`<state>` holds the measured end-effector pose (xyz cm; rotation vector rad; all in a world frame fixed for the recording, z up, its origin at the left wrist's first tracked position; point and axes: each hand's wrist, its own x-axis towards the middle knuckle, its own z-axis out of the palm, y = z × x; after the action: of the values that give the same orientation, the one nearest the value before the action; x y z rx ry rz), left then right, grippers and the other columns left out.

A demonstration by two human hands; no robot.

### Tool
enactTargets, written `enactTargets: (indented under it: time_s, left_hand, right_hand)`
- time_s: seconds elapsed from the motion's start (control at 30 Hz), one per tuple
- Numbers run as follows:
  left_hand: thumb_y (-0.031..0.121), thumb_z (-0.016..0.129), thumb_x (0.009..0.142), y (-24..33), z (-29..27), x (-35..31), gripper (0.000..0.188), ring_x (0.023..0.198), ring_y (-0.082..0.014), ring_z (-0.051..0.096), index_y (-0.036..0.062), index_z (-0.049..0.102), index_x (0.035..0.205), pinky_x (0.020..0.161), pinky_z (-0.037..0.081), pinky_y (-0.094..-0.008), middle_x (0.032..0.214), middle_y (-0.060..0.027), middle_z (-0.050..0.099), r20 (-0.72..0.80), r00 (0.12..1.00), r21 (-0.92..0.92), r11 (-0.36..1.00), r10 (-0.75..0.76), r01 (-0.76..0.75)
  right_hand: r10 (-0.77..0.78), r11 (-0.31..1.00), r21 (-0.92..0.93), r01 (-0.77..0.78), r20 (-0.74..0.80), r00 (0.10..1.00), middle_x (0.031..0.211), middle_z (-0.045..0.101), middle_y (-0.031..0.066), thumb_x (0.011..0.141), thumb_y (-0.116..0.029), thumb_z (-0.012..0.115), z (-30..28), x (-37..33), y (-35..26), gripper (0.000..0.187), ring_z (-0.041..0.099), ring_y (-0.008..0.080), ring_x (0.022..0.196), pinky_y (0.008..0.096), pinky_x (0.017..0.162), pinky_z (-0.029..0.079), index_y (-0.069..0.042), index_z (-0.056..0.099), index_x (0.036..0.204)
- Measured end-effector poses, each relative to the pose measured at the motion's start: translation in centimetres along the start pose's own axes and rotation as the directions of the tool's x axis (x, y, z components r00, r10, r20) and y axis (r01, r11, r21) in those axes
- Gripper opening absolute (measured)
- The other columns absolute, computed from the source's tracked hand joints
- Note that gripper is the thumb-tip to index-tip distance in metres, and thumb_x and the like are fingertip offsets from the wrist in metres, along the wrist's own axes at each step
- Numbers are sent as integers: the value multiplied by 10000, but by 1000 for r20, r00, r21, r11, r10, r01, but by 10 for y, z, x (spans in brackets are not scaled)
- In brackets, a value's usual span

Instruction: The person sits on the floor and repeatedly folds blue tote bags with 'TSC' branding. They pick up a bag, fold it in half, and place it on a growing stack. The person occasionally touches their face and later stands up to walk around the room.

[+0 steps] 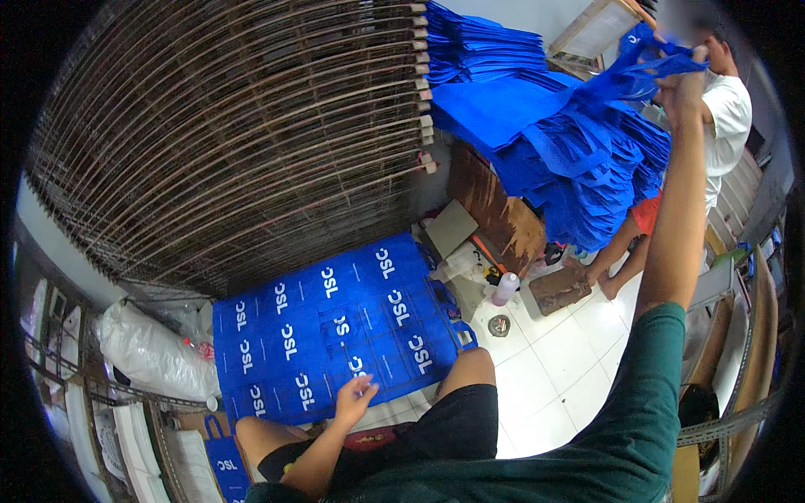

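My right arm stretches up to the far right, where my right hand (689, 74) is closed on a blue fabric bag (625, 80), lifted and creased beside a big pile of blue bags (570, 159). Low in front of me, my left hand (355, 402) hovers over the near edge of a rack layer covered with blue printed bags (314, 335). Its fingers look loosely bent and apart, with nothing clearly held. White printing repeats across these flat bags, and their handles stick out at the right side.
A tall drying rack (243, 126) with many raised wire shelves fills the upper left. A co-worker in a white shirt (728, 126) stands behind the pile. On the tiled floor are a bottle (506, 289), a small round tin (499, 325) and a brown block (560, 289). Plastic-wrapped bundles (151, 352) lie left.
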<state>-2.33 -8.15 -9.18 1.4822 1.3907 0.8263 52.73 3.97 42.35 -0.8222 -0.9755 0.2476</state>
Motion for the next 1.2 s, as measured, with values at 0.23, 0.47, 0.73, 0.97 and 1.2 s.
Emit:
enactTargets:
  time_s: [0.23, 0.47, 0.73, 0.97, 1.2]
  left_hand:
    - [499, 357, 892, 173, 89, 29, 533, 1024, -194, 501, 101, 460, 1232, 868, 421, -352, 1123, -99, 533, 676, 728, -542, 745, 113, 389]
    - [872, 132, 630, 258, 102, -40, 1008, 1322, -307, 143, 231, 121, 1408, 994, 155, -616, 1448, -79, 140, 870, 230, -412, 389, 436, 824]
    - [863, 207, 624, 231, 51, -104, 1038, 1208, -318, 374, 154, 212, 1383, 966, 250, -541, 1371, -90, 338, 657, 223, -397, 78, 720, 915]
    - [189, 511, 886, 237, -21, -82, 343, 1019, -153, 535, 126, 437, 1215, 769, 513, -308, 1144, -37, 533, 497, 845, -866, 166, 195, 471]
    - [40, 503, 803, 248, -91, -54, 409, 980, -203, 565, 79, 433, 1203, 843, 484, -372, 1091, -81, 556, 266, 937, -950, 224, 227, 215]
  right_hand:
    - [-42, 956, -254, 147, 377, 925, 1150, 504, 124, 842, -606, 354, 47, -92, -86, 588, 445, 338, 1103, 546, 855, 383, -105, 414, 1144]
    - [208, 800, -560, 215, 595, 776, 1192, 457, 140, 826, -619, 363, 47, -215, -116, 623, 416, 363, 1124, 578, 859, 358, -109, 386, 1182]
    - [393, 759, -625, 182, 663, 637, 1240, 404, 159, 807, -634, 373, 44, -288, -95, 668, 384, 390, 1147, 615, 862, 331, -113, 355, 1225]
    - [423, 808, -576, 126, 715, 556, 1282, 357, 174, 791, -647, 381, 58, -308, -67, 712, 356, 415, 1168, 647, 866, 306, -117, 327, 1263]
    - [508, 857, -304, -416, 630, 587, 1324, 311, 190, 775, -660, 390, 53, -322, 1, 760, 328, 439, 1189, 680, 869, 282, -120, 299, 1302]
